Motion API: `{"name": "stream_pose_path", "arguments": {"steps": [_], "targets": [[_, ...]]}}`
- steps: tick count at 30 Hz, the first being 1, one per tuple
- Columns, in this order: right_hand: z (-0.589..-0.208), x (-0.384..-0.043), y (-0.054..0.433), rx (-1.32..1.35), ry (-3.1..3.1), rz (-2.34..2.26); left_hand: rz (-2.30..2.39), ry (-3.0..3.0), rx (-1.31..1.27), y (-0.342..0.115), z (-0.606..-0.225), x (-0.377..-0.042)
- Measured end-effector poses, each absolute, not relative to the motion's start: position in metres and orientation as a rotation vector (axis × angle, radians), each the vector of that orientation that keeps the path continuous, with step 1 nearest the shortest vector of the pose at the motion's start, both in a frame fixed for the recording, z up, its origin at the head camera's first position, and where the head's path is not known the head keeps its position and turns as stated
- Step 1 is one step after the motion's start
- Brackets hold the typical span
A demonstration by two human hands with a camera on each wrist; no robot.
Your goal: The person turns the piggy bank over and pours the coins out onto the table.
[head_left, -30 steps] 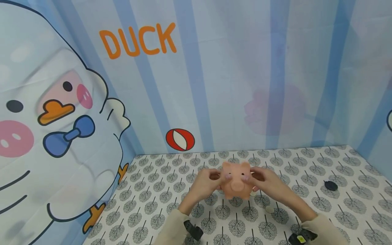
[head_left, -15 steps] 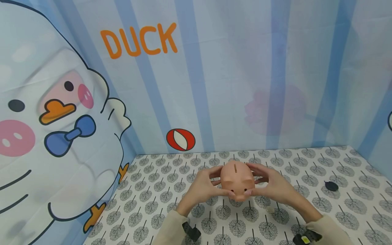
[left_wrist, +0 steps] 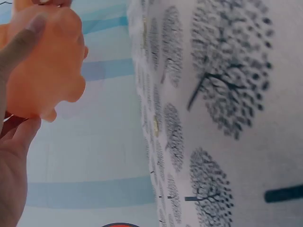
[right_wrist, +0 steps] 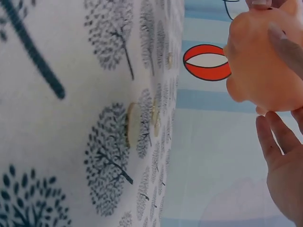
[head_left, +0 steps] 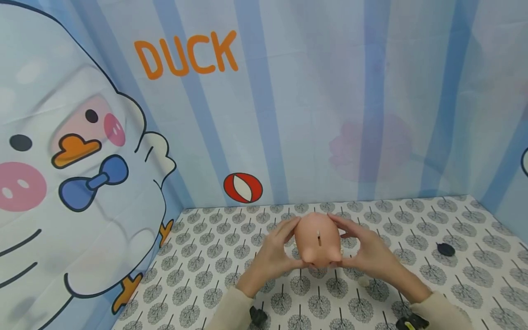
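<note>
Foremost, a pale disc (head_left: 363,281) lies on tree-print cloth (head_left: 222,293). Beyond, left hand (head_left: 272,253) and right hand (head_left: 369,252) grip a piggy bank (head_left: 308,236) from opposite sides, raised above the cloth. Farther right, a dark item (head_left: 446,250); behind, striped backdrop (head_left: 313,114).

At upper left, the left hand (left_wrist: 12,175) holds a rounded orange-pink figure (left_wrist: 47,61) with stubby bumps, thumb across its near face and fingers against its lower edge. A fingertip of the right hand (left_wrist: 56,2) touches the figure's top. A white cloth (left_wrist: 284,132) printed with dark trees fills the right half. Behind hangs a pale blue striped backdrop (left_wrist: 94,146); a red shape (left_wrist: 119,225) peeks in below.
</note>
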State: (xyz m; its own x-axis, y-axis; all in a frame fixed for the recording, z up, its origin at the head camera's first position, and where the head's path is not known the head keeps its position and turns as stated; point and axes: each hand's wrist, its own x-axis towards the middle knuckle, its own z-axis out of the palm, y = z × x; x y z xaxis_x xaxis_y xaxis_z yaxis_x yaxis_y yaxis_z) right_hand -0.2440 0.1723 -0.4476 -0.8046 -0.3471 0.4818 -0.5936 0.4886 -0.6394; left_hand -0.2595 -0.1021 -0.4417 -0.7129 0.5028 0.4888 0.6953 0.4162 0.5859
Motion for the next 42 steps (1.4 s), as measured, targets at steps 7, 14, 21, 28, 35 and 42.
{"name": "stream_pose_path", "arguments": {"steps": [7, 14, 21, 28, 35, 42], "targets": [[-0.449, -0.243, 0.171, 0.811, -2.418, 1.137, -1.135, -2.432, -1.062, -0.103, -0.446, -0.26], [-0.449, -0.242, 0.172, 0.787, -2.468, 1.176, -1.184, -2.458, -1.034, -0.101, -0.444, -0.259], [-0.451, -0.241, 0.172, 0.774, -2.486, 1.267, -1.324, -2.486, -1.026, -0.102, -0.443, -0.257], [-0.448, -0.238, 0.174, 0.778, -2.486, 1.314, -1.435, -2.524, -0.967, -0.105, -0.444, -0.256], [-0.445, -0.237, 0.173, 0.758, -2.506, 1.335, -1.498, -2.589, -0.884, -0.104, -0.444, -0.257], [-0.436, -0.241, 0.167, 0.59, -2.675, 1.505, -1.503, -2.683, -0.712, -0.095, -0.443, -0.264]]}}
